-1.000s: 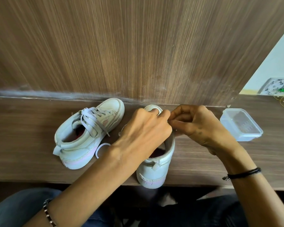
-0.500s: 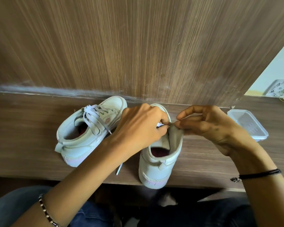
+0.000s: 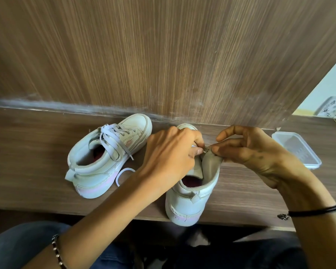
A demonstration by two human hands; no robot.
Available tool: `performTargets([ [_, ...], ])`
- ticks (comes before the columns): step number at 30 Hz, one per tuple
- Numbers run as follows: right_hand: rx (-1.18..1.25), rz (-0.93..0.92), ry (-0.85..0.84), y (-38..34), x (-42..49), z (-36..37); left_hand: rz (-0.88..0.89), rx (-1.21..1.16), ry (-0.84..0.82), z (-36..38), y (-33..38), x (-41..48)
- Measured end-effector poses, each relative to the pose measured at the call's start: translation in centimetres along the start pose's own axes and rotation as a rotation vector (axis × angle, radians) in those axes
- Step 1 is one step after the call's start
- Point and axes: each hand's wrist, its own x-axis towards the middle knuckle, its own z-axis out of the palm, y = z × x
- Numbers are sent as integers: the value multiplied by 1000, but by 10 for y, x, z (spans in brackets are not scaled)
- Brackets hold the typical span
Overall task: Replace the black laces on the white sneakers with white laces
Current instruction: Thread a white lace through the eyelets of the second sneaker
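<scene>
Two white sneakers stand on a wooden shelf. The left sneaker is laced with a white lace. The right sneaker stands heel toward me. My left hand lies over its front and pinches a white lace end. My right hand pinches the top edge of the shoe's collar beside that lace end. A loop of the white lace lies between the shoes. Both hands hide the eyelets. No black lace is in sight.
A clear plastic container sits at the right of the shelf. A wood panel wall rises right behind the shoes. The shelf's front edge runs under the right sneaker's heel, above my knees.
My right hand has come down onto the shoe's collar edge and pinches it. The left hand keeps hold of the lace end. The lace loop between the shoes lies in sight again.
</scene>
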Motion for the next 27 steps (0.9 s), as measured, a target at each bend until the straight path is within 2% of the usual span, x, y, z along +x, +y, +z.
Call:
performTargets([
  [11, 3, 6, 1, 0, 0, 0, 41, 50, 72, 0, 7, -2],
  [16, -18, -11, 20, -1, 1, 4, 133, 198, 138, 5, 8, 0],
  [20, -49, -10, 43, -1, 1, 8, 157, 324, 60, 4, 9, 4],
  [27, -58, -2, 71, -1, 0, 11, 170, 397, -14, 6, 6, 5],
])
